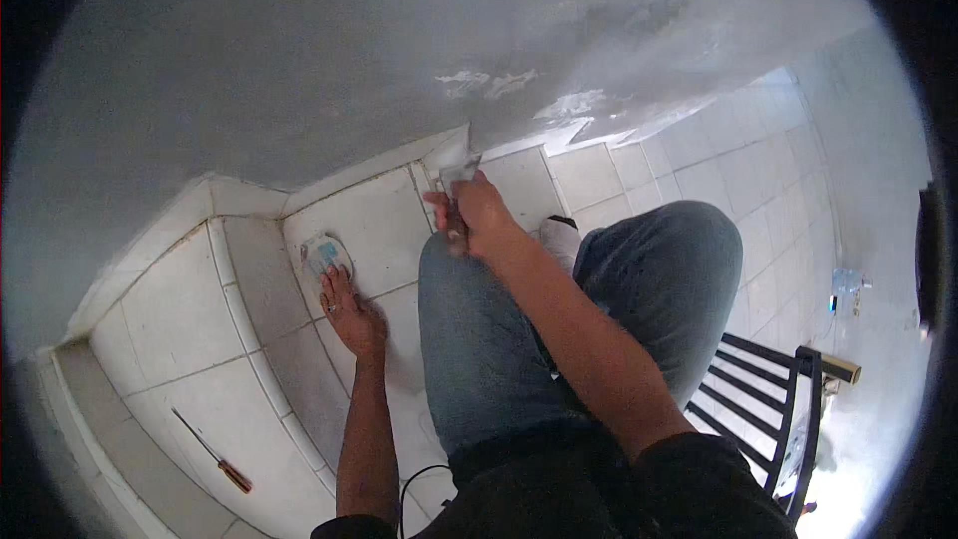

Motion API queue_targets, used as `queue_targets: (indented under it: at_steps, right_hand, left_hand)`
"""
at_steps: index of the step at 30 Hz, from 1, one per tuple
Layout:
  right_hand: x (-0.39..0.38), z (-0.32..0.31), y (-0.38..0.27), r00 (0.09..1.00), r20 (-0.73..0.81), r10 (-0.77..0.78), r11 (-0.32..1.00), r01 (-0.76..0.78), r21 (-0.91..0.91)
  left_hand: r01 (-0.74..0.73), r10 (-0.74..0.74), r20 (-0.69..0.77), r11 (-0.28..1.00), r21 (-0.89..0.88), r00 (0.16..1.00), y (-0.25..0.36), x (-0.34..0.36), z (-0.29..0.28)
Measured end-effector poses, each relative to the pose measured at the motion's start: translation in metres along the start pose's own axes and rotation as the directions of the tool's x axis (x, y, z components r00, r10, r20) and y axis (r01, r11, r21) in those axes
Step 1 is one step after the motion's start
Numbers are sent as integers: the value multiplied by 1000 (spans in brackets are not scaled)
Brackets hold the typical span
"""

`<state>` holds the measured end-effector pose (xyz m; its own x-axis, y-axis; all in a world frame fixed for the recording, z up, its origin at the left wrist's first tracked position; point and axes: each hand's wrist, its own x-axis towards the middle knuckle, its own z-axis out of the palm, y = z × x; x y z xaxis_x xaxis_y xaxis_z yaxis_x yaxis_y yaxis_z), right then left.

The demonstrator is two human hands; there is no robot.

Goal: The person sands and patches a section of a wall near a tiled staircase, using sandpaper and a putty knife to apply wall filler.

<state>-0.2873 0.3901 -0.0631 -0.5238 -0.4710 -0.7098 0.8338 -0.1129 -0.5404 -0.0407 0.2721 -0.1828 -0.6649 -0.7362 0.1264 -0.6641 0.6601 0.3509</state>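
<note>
My right hand (481, 216) is closed round a putty knife (460, 174), its broad pale blade close to the white tile skirting at the foot of the wall. The handle is mostly hidden by my fingers. To the left, my left hand (349, 309) reaches down to the tiled step with its fingers stretched out. Its fingertips rest on the near edge of a round, flat, whitish container or lid (321, 252) with a bluish patch. What is inside or on it is too blurred to tell.
A screwdriver (234, 475) with an orange-brown handle lies on the higher step at left. The grey wall (329, 60) has rough, peeling patches (514, 83). Tiled steps (584, 175) continue to the right. Black metal slats (748, 394) stand at lower right, with a clear bottle (848, 281) beyond.
</note>
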Motion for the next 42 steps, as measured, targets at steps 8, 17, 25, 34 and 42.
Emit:
queue_targets:
  at_steps: [8, 17, 25, 34, 42]
  right_hand:
    - [81, 25, 19, 989, 4, 148, 814, -125, 567]
    - [140, -19, 40, 997, 69, 25, 997, -19, -77]
    - [192, -34, 78, 981, 85, -173, 811, 191, -553]
    - [182, -32, 76, 999, -20, -46, 853, 29, -520]
    - [194, -46, 63, 991, -111, 78, 989, -91, -114]
  left_hand:
    - [-84, 87, -46, 994, 69, 995, 0, 4, 4]
    - [-105, 110, -74, 992, 63, 991, 0, 7, 7]
    - [-97, 101, -56, 993, 62, 993, 5, 9, 5]
    - [-101, 103, -54, 994, 29, 993, 7, 9, 4]
    - [-72, 73, -25, 997, 29, 997, 9, 9, 3]
